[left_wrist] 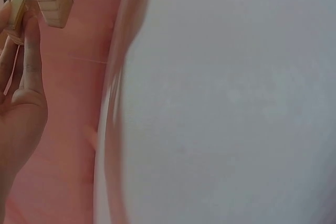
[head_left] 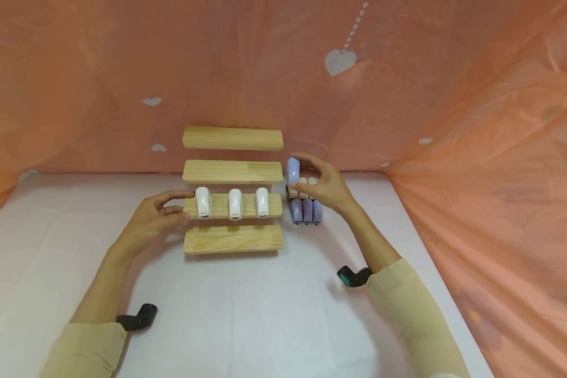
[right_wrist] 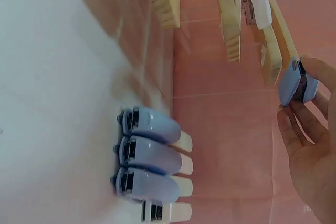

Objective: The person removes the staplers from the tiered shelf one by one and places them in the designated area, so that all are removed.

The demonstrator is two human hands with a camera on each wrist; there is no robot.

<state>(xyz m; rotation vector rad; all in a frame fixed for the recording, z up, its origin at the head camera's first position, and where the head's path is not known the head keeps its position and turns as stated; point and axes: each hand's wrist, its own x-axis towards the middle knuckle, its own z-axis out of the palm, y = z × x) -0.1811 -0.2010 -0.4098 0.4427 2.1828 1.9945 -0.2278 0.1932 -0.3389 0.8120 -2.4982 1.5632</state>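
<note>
My right hand pinches a light blue stapler between thumb and fingers, beside the right end of the second wooden board from the top. The right wrist view shows this stapler close to the board ends. On the third board of the wooden tiered rack stand three white staplers, spaced apart. With thumb and fingers, my left hand grips that board's left end; the left wrist view shows the fingers at the wood.
Right of the rack, three purple-blue staplers stand side by side on the white table. Beige staplers stand behind them, partly covered by my right hand. An orange cloth with white hearts hangs behind and at the sides.
</note>
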